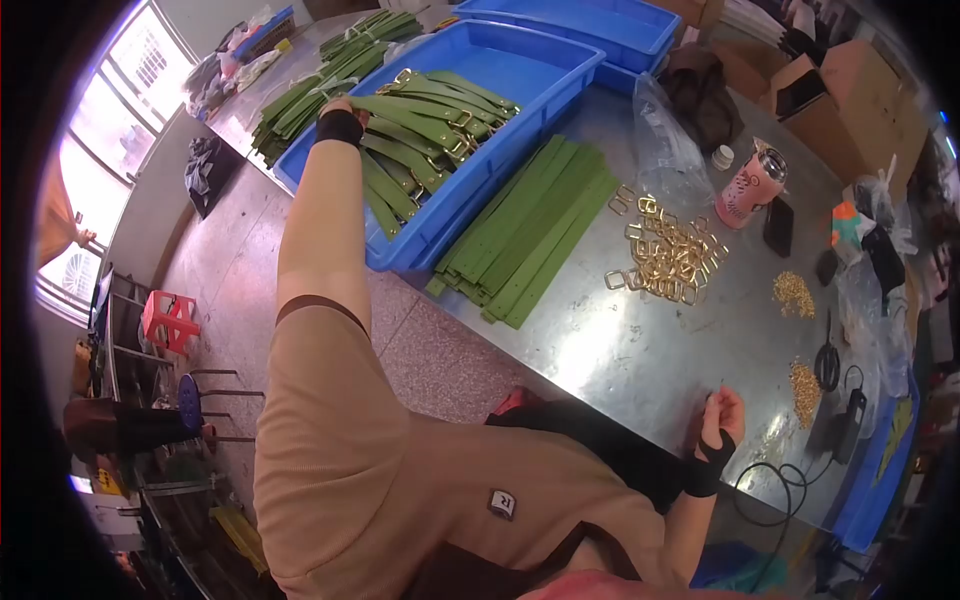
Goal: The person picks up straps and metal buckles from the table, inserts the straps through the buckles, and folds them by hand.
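The right hand is positioned at the near edge of the table; its grip is curled, thumb close to the bent fingers, and whether anything is held between them cannot be told. To its right lie a near heap of small gold parts, a pair of black scissors just beside it, and a far heap of similar parts. Farther in, a loose pile of gold buckles lies on the table. To the left of the pile, plain straps, green, are stacked lengthwise. A pink cup stands beyond the pile. Left of the plain straps, a blue tray contains buckled straps, also green, laid in overlapping layers. The left hand, arm extended, is at the left ends of the buckled straps and touches them; its fingers are partly hidden, so whether its grip is closed on a strap cannot be told. Beyond are strap bundles, a second tray and a carton.
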A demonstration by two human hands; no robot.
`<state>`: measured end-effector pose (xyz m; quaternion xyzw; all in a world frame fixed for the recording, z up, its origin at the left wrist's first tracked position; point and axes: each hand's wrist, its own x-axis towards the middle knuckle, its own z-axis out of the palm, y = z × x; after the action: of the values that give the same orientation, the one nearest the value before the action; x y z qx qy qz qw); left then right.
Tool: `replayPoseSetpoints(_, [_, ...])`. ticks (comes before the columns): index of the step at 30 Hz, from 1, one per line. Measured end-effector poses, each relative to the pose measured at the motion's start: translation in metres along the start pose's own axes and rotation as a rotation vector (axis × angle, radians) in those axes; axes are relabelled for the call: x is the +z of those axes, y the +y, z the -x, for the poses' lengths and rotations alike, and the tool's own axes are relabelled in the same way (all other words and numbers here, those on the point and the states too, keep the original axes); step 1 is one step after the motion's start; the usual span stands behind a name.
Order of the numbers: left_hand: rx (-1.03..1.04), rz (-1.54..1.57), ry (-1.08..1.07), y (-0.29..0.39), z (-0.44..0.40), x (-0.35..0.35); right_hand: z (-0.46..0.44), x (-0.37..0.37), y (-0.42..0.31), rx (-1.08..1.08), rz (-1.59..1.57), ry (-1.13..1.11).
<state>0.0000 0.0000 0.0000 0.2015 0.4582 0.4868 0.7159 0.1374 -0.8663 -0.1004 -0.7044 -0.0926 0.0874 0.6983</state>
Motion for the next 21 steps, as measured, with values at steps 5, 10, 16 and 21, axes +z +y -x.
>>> replayPoseSetpoints(5, [-0.049,-0.87,0.082,0.003,0.037,0.002,-0.001,0.003,0.002,-0.03,0.026,0.026])
replayPoseSetpoints(10, [0.752,-2.21,-0.278,-0.001,0.062,-0.011,-0.002,-0.004,0.008,-0.006,0.095,0.003])
replayPoseSetpoints(16, [1.14,-1.964,-0.52,-0.035,0.261,0.04,-0.005,-0.008,0.02,0.009,0.104,-0.001])
replayPoseSetpoints(21, [1.236,-1.445,-2.055,-0.133,0.47,0.065,-0.018,0.003,0.032,-0.072,0.243,-0.015])
